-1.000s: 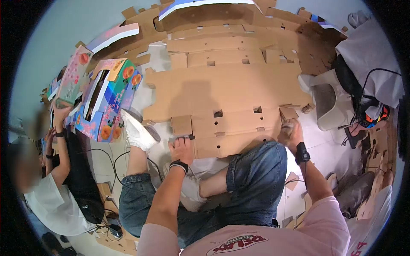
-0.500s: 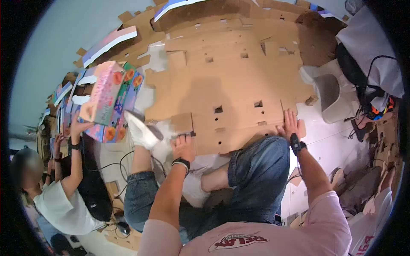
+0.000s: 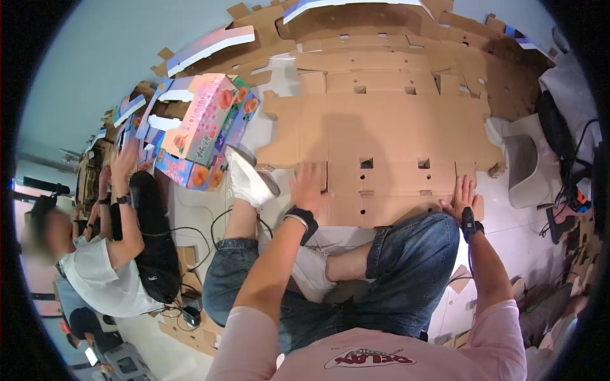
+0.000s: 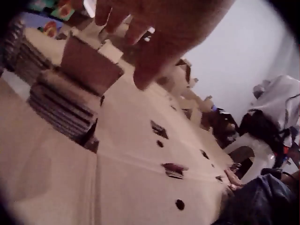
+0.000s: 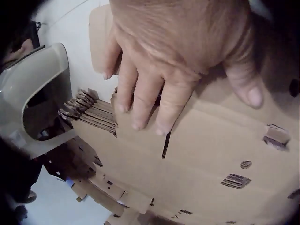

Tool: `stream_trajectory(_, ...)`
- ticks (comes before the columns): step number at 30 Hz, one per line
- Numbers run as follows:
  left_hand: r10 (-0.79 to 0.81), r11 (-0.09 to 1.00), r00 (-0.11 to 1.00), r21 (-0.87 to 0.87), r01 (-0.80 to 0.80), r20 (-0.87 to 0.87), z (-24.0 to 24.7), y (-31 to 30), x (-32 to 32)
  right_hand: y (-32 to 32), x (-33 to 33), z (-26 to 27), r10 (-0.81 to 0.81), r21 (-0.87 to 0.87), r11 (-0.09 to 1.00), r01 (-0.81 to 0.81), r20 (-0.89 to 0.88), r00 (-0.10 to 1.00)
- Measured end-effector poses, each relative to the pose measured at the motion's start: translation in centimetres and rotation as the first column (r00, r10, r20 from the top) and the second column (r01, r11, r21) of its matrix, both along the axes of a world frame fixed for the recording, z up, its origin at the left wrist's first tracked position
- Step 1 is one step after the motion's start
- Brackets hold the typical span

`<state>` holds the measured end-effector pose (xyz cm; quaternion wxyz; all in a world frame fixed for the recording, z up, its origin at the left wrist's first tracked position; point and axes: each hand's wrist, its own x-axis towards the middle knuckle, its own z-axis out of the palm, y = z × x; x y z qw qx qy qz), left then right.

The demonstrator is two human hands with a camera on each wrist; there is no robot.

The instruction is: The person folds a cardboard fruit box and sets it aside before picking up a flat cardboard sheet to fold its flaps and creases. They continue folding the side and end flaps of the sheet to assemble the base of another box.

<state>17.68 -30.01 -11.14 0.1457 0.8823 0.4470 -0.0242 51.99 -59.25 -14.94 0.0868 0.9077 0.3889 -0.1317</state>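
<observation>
A stack of flat, unprinted brown cardboard box blanks (image 3: 394, 130) lies on the floor in front of my crossed legs, with slots and round holes cut in the top one. Blurred in the head view, my left hand (image 3: 309, 190) is over its near left corner with fingers extended. In the left wrist view that hand hangs above a raised flap (image 4: 91, 61) and the layered edges of the stack, gripping nothing. My right hand (image 3: 462, 198) lies on the near right corner. Its spread fingers (image 5: 143, 96) press flat across a slit beside a flap.
At the left, a seated person (image 3: 95, 267) reaches toward printed peach boxes (image 3: 210, 120). My white shoe (image 3: 248, 178) is beside the stack's left edge. A pale plastic bin (image 3: 527, 171) stands to the right. Black cables (image 3: 190, 232) trail across the floor, and more cardboard (image 3: 381, 22) lies along the back.
My left hand has lifted off the near left corner and moved forward. My right hand went from curled at the right flap to flat on it. The other person set a box on another and released it.
</observation>
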Motion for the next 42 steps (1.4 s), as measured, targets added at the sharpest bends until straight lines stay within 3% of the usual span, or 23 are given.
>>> stream_trajectory(6, -0.043, 0.96, 0.995, -0.278, 0.016, -0.093, -2.6, -1.0, -1.1, -0.1, 0.1, -0.7, -0.05, -0.021, 0.999, 0.049, -0.036, 0.998)
stream_trajectory(17, -0.043, 0.968, 0.976, -0.251, -0.012, -0.212, -3.4, -1.9, -0.9, 1.1, 0.7, -1.4, -0.101, -0.005, 0.995, 0.101, -0.029, 0.994)
stream_trajectory(19, -0.059, 0.968, 0.973, -0.253, 0.001, -0.224, -3.4, -2.0, -1.0, 2.5, 0.9, 0.4, 0.062, -0.144, 0.988, -0.057, 0.026, 0.998)
stream_trajectory(20, -0.042, 0.968, 0.974, -0.25, -0.016, -0.222, -3.3, -1.9, -0.9, 3.8, 1.1, 2.8, 0.109, -0.262, 0.957, -0.124, -0.074, 0.991)
stream_trajectory(23, -0.062, 0.96, 0.982, -0.281, 0.011, -0.176, -3.0, -1.9, -1.2, 6.3, 1.3, -2.4, 0.265, -0.3, 0.909, -0.29, -0.121, 0.957)
stream_trajectory(24, -0.042, 0.961, 0.983, -0.275, -0.01, -0.181, -3.0, -1.9, -1.2, 7.4, 0.5, -5.8, 0.226, 0.04, 0.974, -0.223, -0.223, 0.948)
stream_trajectory(25, -0.046, 0.96, 0.981, -0.28, -0.009, -0.188, -3.0, -1.8, -1.1, 8.4, -0.3, -8.7, 0.217, 0.36, 0.929, -0.088, -0.336, 0.916)
stream_trajectory(27, -0.054, 0.96, 0.981, -0.279, 0.0, -0.189, -3.1, -1.9, -1.2, 12.8, -6.1, -12.0, 0.222, 0.506, 0.83, 0.236, -0.688, 0.691)
stream_trajectory(28, -0.054, 0.96, 0.979, -0.28, -0.003, -0.196, -3.1, -2.0, -1.2, 12.7, -9.6, -8.1, 0.222, 0.504, 0.83, 0.24, -0.693, 0.686)
stream_trajectory(29, -0.047, 0.961, 0.983, -0.276, -0.004, -0.177, -3.0, -2.1, -1.2, 14.7, -14.2, -3.2, 0.047, 0.367, 0.918, 0.151, -0.478, 0.877)
stream_trajectory(30, -0.038, 0.963, 0.987, -0.269, -0.006, -0.159, -3.0, -2.0, -1.2, 15.6, -19.1, 1.6, -0.075, 0.196, 0.974, 0.112, -0.184, 0.98)
stream_trajectory(32, -0.049, 0.964, 0.986, -0.266, 0.005, -0.159, -3.1, -2.1, -1.2, 14.4, -22.1, -3.6, -0.103, 0.42, 0.905, 0.062, 0.077, 0.992)
stream_trajectory(38, -0.094, 0.945, 0.993, -0.32, 0.065, -0.077, -1.9, 0.1, -2.0, 15.9, -21.7, -2.6, -0.077, 0.477, 0.879, 0.008, 0.125, 0.989)
stream_trajectory(40, -0.13, 0.878, 0.986, -0.45, 0.162, 0.101, -0.6, 3.2, -3.3, 15.8, -21.8, -2.6, -0.089, 0.452, 0.892, 0.023, 0.126, 0.988)
stream_trajectory(42, -0.18, 0.974, 0.958, -0.094, 0.205, 0.223, 2.3, 7.6, -4.6, 15.9, -21.5, -3.0, -0.096, 0.438, 0.899, 0.015, 0.165, 0.982)
